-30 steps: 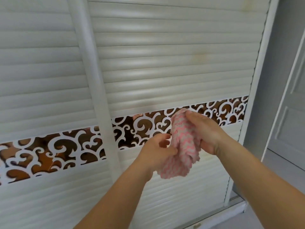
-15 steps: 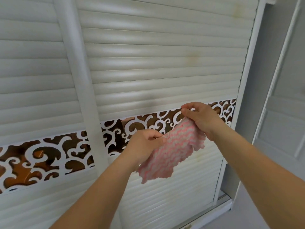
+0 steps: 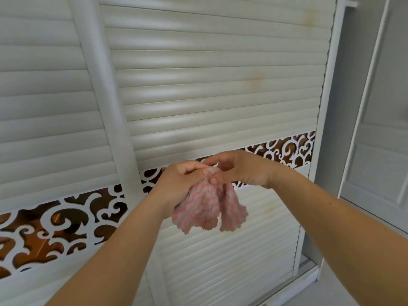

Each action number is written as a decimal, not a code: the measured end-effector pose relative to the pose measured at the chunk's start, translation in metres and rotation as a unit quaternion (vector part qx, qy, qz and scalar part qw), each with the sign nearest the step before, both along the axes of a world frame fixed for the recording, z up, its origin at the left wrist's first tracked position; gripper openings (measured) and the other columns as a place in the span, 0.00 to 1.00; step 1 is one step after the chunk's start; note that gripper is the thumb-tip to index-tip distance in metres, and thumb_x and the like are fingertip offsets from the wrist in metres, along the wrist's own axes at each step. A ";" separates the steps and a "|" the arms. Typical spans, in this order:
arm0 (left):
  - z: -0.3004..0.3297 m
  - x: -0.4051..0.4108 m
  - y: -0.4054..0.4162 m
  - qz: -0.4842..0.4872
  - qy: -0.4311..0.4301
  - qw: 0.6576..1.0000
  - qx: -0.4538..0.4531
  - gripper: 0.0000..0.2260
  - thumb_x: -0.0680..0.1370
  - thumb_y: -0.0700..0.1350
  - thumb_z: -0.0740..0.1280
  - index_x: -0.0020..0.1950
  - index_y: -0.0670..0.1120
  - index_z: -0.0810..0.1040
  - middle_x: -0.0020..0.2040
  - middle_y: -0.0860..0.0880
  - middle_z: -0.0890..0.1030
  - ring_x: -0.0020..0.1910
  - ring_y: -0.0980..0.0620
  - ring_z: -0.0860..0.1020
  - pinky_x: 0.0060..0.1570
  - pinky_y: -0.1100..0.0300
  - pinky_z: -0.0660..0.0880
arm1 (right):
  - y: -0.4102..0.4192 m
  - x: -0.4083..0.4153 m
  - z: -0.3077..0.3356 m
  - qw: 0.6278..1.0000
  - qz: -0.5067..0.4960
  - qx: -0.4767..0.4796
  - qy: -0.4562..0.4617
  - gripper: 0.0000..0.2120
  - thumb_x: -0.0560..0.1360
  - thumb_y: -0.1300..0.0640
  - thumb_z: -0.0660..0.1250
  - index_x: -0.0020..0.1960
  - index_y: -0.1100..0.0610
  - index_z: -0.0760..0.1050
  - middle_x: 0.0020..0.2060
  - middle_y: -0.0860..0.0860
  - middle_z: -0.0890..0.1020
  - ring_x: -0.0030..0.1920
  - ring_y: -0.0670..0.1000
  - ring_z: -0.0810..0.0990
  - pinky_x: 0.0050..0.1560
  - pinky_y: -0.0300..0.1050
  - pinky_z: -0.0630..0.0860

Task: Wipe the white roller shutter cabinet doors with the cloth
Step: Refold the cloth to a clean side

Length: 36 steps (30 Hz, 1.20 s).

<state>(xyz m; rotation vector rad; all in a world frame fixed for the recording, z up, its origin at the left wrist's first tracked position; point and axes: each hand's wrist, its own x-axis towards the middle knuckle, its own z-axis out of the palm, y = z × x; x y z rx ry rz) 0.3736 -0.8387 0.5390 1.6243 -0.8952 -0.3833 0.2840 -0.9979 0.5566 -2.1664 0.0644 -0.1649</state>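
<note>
Cloth gathered before the shutter doors

My left hand (image 3: 176,182) and right hand (image 3: 240,171) pinch the cloth (image 3: 207,208) top; it hangs just before the right door (image 3: 220,85).

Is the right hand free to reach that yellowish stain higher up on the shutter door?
Probably yes, nothing blocks the stain. But the right hand and left hand both pinch the cloth, so one must let go first.

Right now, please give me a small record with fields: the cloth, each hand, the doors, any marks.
cloth: pink-and-white zigzag knitted cloth, bunched, hanging in front of the doors, not visibly touching them
left hand: left hand grips the cloth's top
right hand: right hand pinches the cloth's top
doors: white roller shutter cabinet doors, shut, crossed by a white scrollwork band over brown
marks: faint yellowish stain on the right door
</note>
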 end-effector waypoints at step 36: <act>0.021 0.052 -0.126 0.170 -0.268 0.917 0.243 0.11 0.73 0.38 0.67 0.33 0.48 0.70 0.33 0.51 0.71 0.32 0.54 0.69 0.29 0.62 0.62 | -0.144 0.055 0.014 0.937 -0.189 -0.293 -0.014 0.07 0.72 0.54 0.68 0.45 0.57 0.80 0.40 0.53 0.82 0.39 0.51 0.78 0.39 0.43 0.74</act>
